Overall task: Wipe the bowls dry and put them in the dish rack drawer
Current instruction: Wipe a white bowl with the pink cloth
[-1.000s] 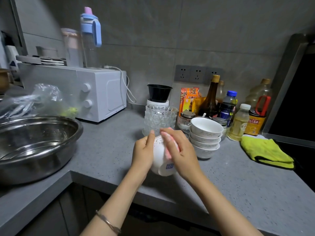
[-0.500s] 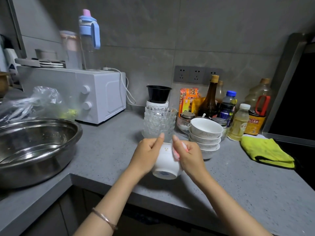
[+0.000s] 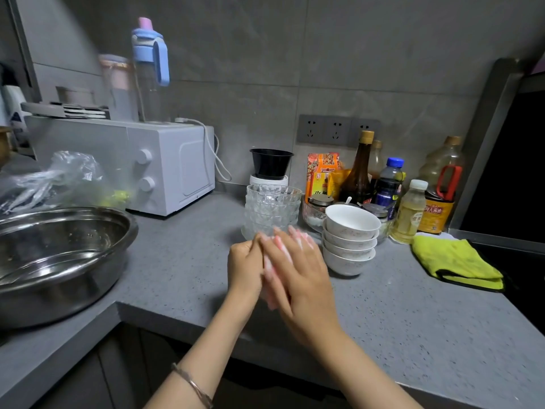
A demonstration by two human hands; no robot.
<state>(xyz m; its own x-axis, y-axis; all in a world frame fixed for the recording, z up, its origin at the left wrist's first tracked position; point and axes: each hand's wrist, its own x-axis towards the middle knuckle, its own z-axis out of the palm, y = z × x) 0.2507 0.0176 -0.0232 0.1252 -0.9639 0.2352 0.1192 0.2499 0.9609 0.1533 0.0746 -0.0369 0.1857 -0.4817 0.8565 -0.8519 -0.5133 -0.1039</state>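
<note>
My left hand grips a small white bowl from the left, just above the grey counter's front edge. My right hand lies over the bowl's other side and holds a pink cloth against it. Both hands are motion-blurred and hide most of the bowl. A stack of several white patterned bowls stands just to the right of my hands. Right behind my hands stands a stack of clear glass bowls. The dish rack drawer is not in view.
A large steel basin fills the left counter, with a white microwave behind it. Sauce and oil bottles line the back wall. A yellow cloth lies at the right, beside a dark stove.
The bowl has turned between my hands and my right hand has swept across it with the pink cloth; the bowl's base, visible before, is now covered.
</note>
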